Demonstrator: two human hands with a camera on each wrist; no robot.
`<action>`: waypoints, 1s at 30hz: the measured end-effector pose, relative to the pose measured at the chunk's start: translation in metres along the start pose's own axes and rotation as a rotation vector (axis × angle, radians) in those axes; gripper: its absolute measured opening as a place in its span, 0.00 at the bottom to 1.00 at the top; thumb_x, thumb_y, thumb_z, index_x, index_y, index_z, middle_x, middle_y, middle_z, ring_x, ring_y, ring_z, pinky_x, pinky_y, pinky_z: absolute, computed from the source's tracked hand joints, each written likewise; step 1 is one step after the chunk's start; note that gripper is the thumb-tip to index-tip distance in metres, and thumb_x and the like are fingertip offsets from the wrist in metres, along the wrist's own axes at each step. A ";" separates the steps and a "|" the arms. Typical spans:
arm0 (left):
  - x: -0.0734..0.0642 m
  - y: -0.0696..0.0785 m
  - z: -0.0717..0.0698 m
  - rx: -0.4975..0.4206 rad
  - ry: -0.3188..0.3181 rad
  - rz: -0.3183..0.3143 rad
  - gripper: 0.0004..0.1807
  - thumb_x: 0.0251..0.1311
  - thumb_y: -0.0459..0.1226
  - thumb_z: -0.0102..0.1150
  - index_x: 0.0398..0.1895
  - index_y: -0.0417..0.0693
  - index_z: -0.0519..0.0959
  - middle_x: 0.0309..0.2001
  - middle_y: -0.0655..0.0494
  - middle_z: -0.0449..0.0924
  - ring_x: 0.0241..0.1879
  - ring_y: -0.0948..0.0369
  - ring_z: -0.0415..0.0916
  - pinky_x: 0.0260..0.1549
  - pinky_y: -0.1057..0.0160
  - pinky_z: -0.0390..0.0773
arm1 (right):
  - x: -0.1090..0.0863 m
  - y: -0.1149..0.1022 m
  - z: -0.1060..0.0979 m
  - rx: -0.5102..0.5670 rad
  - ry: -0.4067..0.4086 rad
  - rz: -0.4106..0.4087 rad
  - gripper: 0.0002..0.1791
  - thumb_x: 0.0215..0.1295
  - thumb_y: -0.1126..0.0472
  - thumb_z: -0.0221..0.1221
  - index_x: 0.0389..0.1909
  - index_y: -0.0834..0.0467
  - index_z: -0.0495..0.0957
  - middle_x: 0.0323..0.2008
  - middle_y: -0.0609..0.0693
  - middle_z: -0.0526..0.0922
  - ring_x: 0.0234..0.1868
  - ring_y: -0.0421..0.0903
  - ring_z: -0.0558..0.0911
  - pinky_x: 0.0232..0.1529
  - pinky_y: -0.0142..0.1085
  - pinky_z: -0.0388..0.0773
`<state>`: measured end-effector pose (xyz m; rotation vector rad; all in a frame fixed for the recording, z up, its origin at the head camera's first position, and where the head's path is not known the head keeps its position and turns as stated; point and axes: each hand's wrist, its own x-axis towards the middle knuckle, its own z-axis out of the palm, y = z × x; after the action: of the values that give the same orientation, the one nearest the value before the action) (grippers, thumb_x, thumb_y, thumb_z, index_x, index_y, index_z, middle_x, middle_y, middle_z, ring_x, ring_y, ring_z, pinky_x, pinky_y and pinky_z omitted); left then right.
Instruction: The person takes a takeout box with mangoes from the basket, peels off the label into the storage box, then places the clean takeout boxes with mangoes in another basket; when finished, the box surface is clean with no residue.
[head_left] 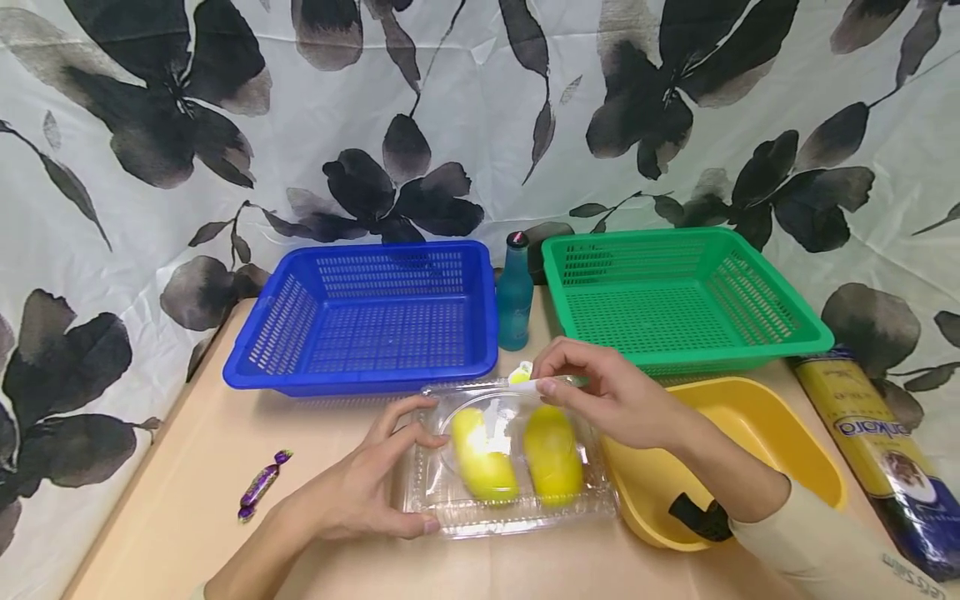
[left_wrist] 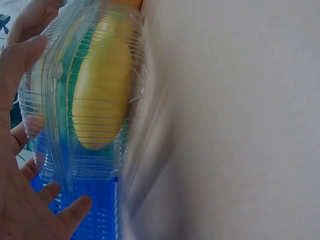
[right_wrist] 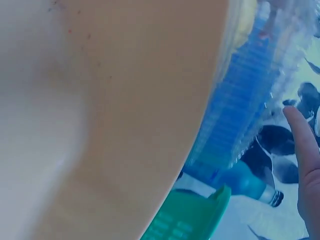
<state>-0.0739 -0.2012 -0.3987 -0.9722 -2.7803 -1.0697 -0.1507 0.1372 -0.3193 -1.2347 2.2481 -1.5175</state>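
Observation:
A clear plastic clamshell box [head_left: 510, 523] holds two yellow mangoes [head_left: 552, 458], seen through its lid. My left hand [head_left: 367, 475] grips the box's left side, thumb at the near corner and fingers over the lid's edge. In the left wrist view one mango [left_wrist: 102, 90] shows through the ribbed side wall. At the far edge of the lid my right hand [head_left: 615, 396] pinches a white label [head_left: 521, 385] between thumb and index finger. A bit of yellow and white print shows beside the fingertips. The right wrist view catches one finger [right_wrist: 302, 140] beside the box.
Behind the box stand a blue basket [head_left: 360, 383], a teal bottle [head_left: 514, 300] and a green basket [head_left: 690, 357]. A yellow tub [head_left: 750, 417] sits under the right forearm. A purple-wrapped candy [head_left: 262, 487] lies at left, and a yellow and blue packet [head_left: 873, 450] at far right.

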 end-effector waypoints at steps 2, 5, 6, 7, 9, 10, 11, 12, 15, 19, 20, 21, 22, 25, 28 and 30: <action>0.000 0.000 0.000 -0.003 -0.004 -0.007 0.38 0.42 0.58 0.80 0.58 0.63 0.76 0.78 0.60 0.50 0.77 0.49 0.53 0.67 0.34 0.68 | -0.003 0.000 -0.004 0.016 -0.002 -0.004 0.04 0.75 0.69 0.56 0.42 0.58 0.78 0.44 0.56 0.79 0.44 0.50 0.80 0.45 0.39 0.87; 0.000 0.000 -0.001 -0.008 -0.013 -0.012 0.38 0.43 0.59 0.80 0.58 0.64 0.75 0.78 0.61 0.50 0.77 0.50 0.53 0.67 0.34 0.68 | -0.008 0.001 -0.009 0.033 -0.003 0.003 0.05 0.75 0.70 0.56 0.43 0.57 0.78 0.43 0.55 0.79 0.43 0.53 0.81 0.48 0.41 0.87; 0.001 0.000 -0.001 -0.010 -0.014 -0.011 0.38 0.43 0.59 0.80 0.58 0.64 0.75 0.78 0.61 0.50 0.77 0.50 0.53 0.67 0.34 0.68 | -0.009 0.001 -0.010 0.037 -0.004 0.007 0.06 0.75 0.70 0.55 0.44 0.57 0.78 0.42 0.55 0.78 0.44 0.54 0.81 0.49 0.42 0.87; 0.001 0.000 -0.001 -0.011 -0.015 -0.010 0.38 0.43 0.59 0.80 0.58 0.65 0.75 0.78 0.61 0.50 0.77 0.50 0.53 0.67 0.34 0.68 | -0.011 0.001 -0.012 0.041 -0.004 0.012 0.06 0.75 0.70 0.55 0.44 0.56 0.78 0.42 0.54 0.78 0.45 0.54 0.81 0.50 0.42 0.87; 0.001 0.000 -0.002 -0.010 -0.016 -0.005 0.38 0.43 0.59 0.79 0.59 0.67 0.74 0.78 0.60 0.50 0.77 0.50 0.52 0.67 0.33 0.68 | -0.013 0.001 -0.014 0.041 -0.002 0.023 0.06 0.76 0.70 0.55 0.45 0.57 0.78 0.42 0.52 0.78 0.47 0.53 0.82 0.52 0.41 0.86; 0.001 0.000 -0.002 -0.013 -0.015 -0.004 0.38 0.43 0.59 0.80 0.59 0.68 0.74 0.78 0.60 0.50 0.77 0.50 0.52 0.67 0.33 0.67 | -0.014 0.001 -0.016 0.040 -0.002 0.023 0.06 0.76 0.70 0.55 0.45 0.56 0.78 0.42 0.52 0.78 0.48 0.52 0.82 0.53 0.41 0.86; 0.001 0.000 -0.002 -0.017 -0.014 -0.003 0.38 0.43 0.59 0.80 0.59 0.68 0.74 0.78 0.59 0.50 0.77 0.50 0.52 0.67 0.33 0.67 | -0.015 0.000 -0.018 0.037 0.000 0.021 0.07 0.76 0.70 0.55 0.45 0.57 0.77 0.41 0.52 0.78 0.48 0.52 0.82 0.53 0.40 0.86; 0.001 0.001 -0.002 -0.016 -0.013 -0.001 0.38 0.43 0.59 0.80 0.59 0.69 0.74 0.78 0.58 0.50 0.77 0.50 0.52 0.67 0.33 0.67 | -0.016 0.000 -0.019 0.034 0.001 0.021 0.07 0.75 0.70 0.55 0.45 0.57 0.77 0.41 0.52 0.79 0.48 0.51 0.83 0.53 0.40 0.85; 0.001 0.002 -0.002 -0.017 -0.009 -0.003 0.38 0.44 0.59 0.80 0.59 0.68 0.74 0.78 0.58 0.50 0.77 0.49 0.52 0.67 0.33 0.67 | -0.019 -0.001 -0.024 0.025 0.007 0.019 0.07 0.75 0.71 0.55 0.45 0.57 0.77 0.42 0.53 0.79 0.47 0.50 0.82 0.51 0.38 0.85; -0.001 0.002 -0.002 -0.018 -0.010 -0.011 0.39 0.45 0.59 0.79 0.60 0.65 0.74 0.78 0.59 0.49 0.77 0.48 0.53 0.66 0.32 0.67 | -0.022 -0.001 -0.027 0.008 0.022 0.028 0.08 0.75 0.72 0.55 0.45 0.56 0.77 0.42 0.52 0.79 0.45 0.49 0.81 0.46 0.39 0.85; -0.001 0.002 -0.002 -0.022 -0.012 -0.016 0.39 0.45 0.59 0.79 0.61 0.65 0.74 0.79 0.60 0.49 0.77 0.48 0.52 0.66 0.32 0.66 | -0.023 0.000 -0.028 0.005 0.026 0.029 0.08 0.75 0.72 0.55 0.45 0.56 0.77 0.42 0.52 0.79 0.44 0.50 0.80 0.44 0.39 0.85; -0.002 0.002 -0.002 -0.023 -0.015 -0.020 0.39 0.45 0.60 0.79 0.61 0.65 0.74 0.79 0.60 0.49 0.77 0.48 0.52 0.66 0.32 0.66 | -0.024 0.000 -0.028 0.000 0.032 0.029 0.09 0.75 0.72 0.55 0.45 0.54 0.77 0.42 0.51 0.79 0.44 0.50 0.80 0.44 0.40 0.85; -0.002 0.002 -0.002 -0.021 -0.018 -0.023 0.39 0.45 0.60 0.79 0.61 0.66 0.73 0.79 0.60 0.48 0.77 0.48 0.52 0.66 0.32 0.67 | -0.024 0.000 -0.029 -0.006 0.037 0.030 0.10 0.74 0.72 0.55 0.45 0.54 0.77 0.41 0.50 0.79 0.43 0.50 0.80 0.43 0.40 0.85; -0.002 0.002 -0.003 -0.015 -0.025 -0.030 0.40 0.45 0.62 0.78 0.62 0.66 0.73 0.79 0.61 0.48 0.77 0.49 0.52 0.66 0.32 0.67 | -0.026 0.000 -0.031 -0.022 0.055 0.025 0.11 0.73 0.72 0.56 0.44 0.52 0.77 0.40 0.50 0.79 0.42 0.51 0.80 0.43 0.38 0.84; -0.002 0.002 -0.003 -0.003 -0.022 -0.022 0.40 0.45 0.63 0.77 0.62 0.66 0.73 0.79 0.61 0.48 0.78 0.49 0.51 0.66 0.33 0.67 | -0.029 0.001 -0.034 -0.021 0.072 0.024 0.11 0.73 0.73 0.56 0.44 0.52 0.77 0.39 0.51 0.79 0.41 0.51 0.79 0.42 0.37 0.82; -0.001 0.002 -0.003 -0.002 -0.019 -0.014 0.40 0.46 0.63 0.77 0.62 0.66 0.73 0.79 0.60 0.48 0.78 0.49 0.51 0.66 0.33 0.67 | -0.031 0.003 -0.036 -0.019 0.078 0.028 0.11 0.73 0.73 0.56 0.44 0.53 0.77 0.38 0.52 0.79 0.40 0.52 0.79 0.41 0.36 0.81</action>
<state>-0.0724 -0.2024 -0.3952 -0.9694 -2.8064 -1.0713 -0.1517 0.1847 -0.3143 -1.1630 2.3236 -1.5639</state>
